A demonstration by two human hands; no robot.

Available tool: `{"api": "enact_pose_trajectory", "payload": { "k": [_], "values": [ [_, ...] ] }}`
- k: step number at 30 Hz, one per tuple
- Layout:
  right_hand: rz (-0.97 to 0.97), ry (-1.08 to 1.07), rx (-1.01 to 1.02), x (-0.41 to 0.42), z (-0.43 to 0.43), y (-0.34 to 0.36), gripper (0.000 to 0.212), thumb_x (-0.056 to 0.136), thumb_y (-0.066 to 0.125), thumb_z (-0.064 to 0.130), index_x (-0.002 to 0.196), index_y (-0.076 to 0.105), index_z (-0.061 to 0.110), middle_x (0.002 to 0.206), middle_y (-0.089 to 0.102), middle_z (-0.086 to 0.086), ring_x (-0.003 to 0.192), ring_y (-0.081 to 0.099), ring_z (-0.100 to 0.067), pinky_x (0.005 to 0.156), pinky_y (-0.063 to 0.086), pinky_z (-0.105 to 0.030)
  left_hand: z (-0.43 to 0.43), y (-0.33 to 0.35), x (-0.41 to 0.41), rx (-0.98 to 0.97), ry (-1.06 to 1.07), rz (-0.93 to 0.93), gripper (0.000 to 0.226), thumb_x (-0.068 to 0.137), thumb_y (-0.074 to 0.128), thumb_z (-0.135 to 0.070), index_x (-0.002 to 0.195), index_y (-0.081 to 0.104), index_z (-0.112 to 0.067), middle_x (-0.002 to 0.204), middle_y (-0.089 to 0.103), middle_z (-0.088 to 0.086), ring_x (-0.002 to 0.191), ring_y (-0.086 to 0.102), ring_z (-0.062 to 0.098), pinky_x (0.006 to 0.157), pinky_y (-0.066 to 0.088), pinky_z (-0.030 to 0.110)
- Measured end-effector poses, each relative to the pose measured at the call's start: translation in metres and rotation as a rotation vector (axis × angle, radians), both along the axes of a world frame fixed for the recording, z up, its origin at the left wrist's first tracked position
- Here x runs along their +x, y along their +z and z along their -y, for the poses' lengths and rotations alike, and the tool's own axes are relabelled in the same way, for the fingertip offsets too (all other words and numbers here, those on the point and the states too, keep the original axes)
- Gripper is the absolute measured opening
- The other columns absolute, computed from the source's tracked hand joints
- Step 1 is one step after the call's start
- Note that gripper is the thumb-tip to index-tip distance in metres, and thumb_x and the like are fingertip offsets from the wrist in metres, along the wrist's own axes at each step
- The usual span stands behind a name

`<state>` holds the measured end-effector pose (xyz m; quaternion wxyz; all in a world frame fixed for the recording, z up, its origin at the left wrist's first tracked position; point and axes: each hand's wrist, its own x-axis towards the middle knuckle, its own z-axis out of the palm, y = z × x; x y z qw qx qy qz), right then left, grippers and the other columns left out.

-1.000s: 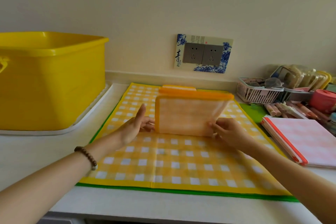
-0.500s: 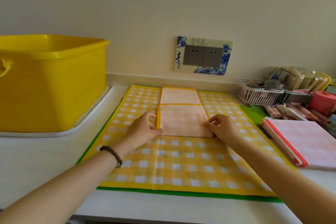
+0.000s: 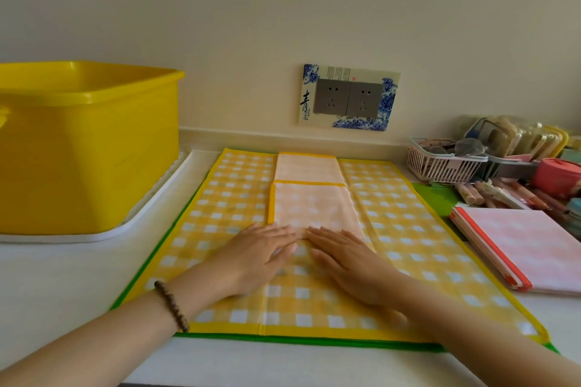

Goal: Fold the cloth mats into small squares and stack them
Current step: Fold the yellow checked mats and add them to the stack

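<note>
White counter (image 3: 63,276) against a cream wall (image 3: 283,9), with a double socket plate (image 3: 349,97) in a blue-and-white surround. At the left, a yellow tub (image 3: 88,151) stands on a white tray (image 3: 151,214). At the right are a white basket (image 3: 440,166) and a folded pink mat (image 3: 534,245).

Centre: a yellow checked mat (image 3: 424,245) is spread flat over a green mat (image 3: 298,339). On it lies the folded mat (image 3: 314,207), a narrow strip with its pale side up. Its long axis runs from the person straight toward the wall, and the near half is doubled over the far half.

The left hand (image 3: 261,254) and right hand (image 3: 349,264) lie side by side, fingers straight and flat, pressing the strip's near edge. Neither hand grips anything.
</note>
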<state>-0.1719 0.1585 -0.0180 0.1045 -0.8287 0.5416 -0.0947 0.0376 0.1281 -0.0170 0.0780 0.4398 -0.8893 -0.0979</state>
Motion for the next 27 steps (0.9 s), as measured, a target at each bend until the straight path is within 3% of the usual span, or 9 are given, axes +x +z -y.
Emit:
{"api": "enact_pose_trajectory", "payload": {
  "k": [3, 7, 12, 17, 21, 23, 25, 27],
  "values": [
    [-0.056, 0.027, -0.006, -0.003, -0.001, -0.004, 0.063, 0.091, 0.01, 0.059, 0.149, 0.013, 0.035, 0.156, 0.009, 0.019, 0.143, 0.002, 0.003, 0.116, -0.003, -0.02, 0.0, -0.001, 0.0, -0.005, -0.002, 0.007, 0.049, 0.1, 0.019, -0.048, 0.148, 0.022, -0.039, 0.156, 0.016, -0.018, 0.144, 0.008, 0.0, 0.116, 0.001, 0.025],
    [-0.116, 0.025, 0.003, -0.015, -0.004, 0.003, 0.054, 0.097, 0.015, 0.051, 0.149, 0.009, 0.039, 0.155, 0.006, 0.022, 0.142, 0.001, 0.005, 0.112, -0.006, -0.016, 0.0, 0.0, 0.002, 0.017, 0.004, 0.02, 0.05, 0.1, 0.018, -0.05, 0.148, 0.022, -0.039, 0.156, 0.014, -0.019, 0.143, 0.007, -0.002, 0.117, 0.001, 0.026],
    [-0.128, -0.032, 0.043, -0.049, -0.013, 0.005, 0.064, 0.084, 0.003, 0.063, 0.146, 0.004, 0.046, 0.15, 0.001, 0.03, 0.137, -0.005, 0.013, 0.114, -0.008, -0.018, 0.0, 0.001, 0.006, 0.048, -0.014, 0.006, 0.05, 0.1, 0.019, -0.05, 0.148, 0.023, -0.039, 0.155, 0.013, -0.022, 0.141, 0.006, -0.007, 0.115, 0.0, 0.023],
    [-0.107, -0.045, 0.128, -0.075, -0.018, 0.007, 0.046, 0.095, 0.013, 0.05, 0.139, 0.0, 0.052, 0.146, -0.002, 0.033, 0.139, -0.006, 0.01, 0.113, -0.009, -0.019, 0.002, 0.003, 0.008, 0.071, -0.024, -0.023, 0.048, 0.099, 0.023, -0.05, 0.146, 0.026, -0.04, 0.154, 0.016, -0.022, 0.14, 0.009, -0.008, 0.112, 0.006, 0.018],
    [-0.064, -0.068, 0.065, -0.079, -0.008, 0.013, 0.046, 0.098, 0.031, 0.043, 0.144, 0.023, 0.041, 0.151, 0.02, 0.023, 0.143, 0.008, 0.001, 0.116, 0.004, -0.023, 0.002, 0.004, 0.008, 0.118, -0.01, -0.05, 0.054, 0.094, 0.021, -0.059, 0.145, 0.028, -0.042, 0.154, 0.018, -0.024, 0.14, 0.011, -0.008, 0.113, 0.01, 0.019],
    [-0.019, -0.087, -0.057, -0.076, -0.003, 0.015, 0.044, 0.097, 0.04, 0.04, 0.141, 0.033, 0.037, 0.149, 0.03, 0.019, 0.142, 0.017, -0.002, 0.115, 0.012, -0.023, 0.002, 0.007, 0.008, 0.145, 0.002, -0.045, 0.073, 0.08, 0.015, -0.074, 0.144, 0.029, -0.042, 0.154, 0.018, -0.024, 0.14, 0.011, -0.007, 0.113, 0.012, 0.021],
    [-0.041, -0.074, -0.082, -0.071, 0.002, 0.017, 0.044, 0.098, 0.04, 0.039, 0.141, 0.034, 0.036, 0.149, 0.031, 0.017, 0.141, 0.021, -0.004, 0.114, 0.016, -0.022, 0.002, 0.011, 0.006, 0.161, 0.013, -0.036, 0.086, 0.07, 0.014, -0.081, 0.145, 0.03, -0.041, 0.153, 0.018, -0.024, 0.141, 0.012, -0.006, 0.113, 0.013, 0.022],
    [-0.101, -0.074, -0.037, -0.064, 0.007, 0.018, 0.045, 0.098, 0.038, 0.039, 0.143, 0.033, 0.036, 0.15, 0.032, 0.016, 0.139, 0.027, -0.006, 0.113, 0.02, -0.023, 0.001, 0.014, 0.004, 0.178, 0.022, -0.035, 0.085, 0.071, 0.019, -0.08, 0.145, 0.031, -0.039, 0.154, 0.019, -0.023, 0.142, 0.014, -0.003, 0.114, 0.014, 0.024]
  ]
}}
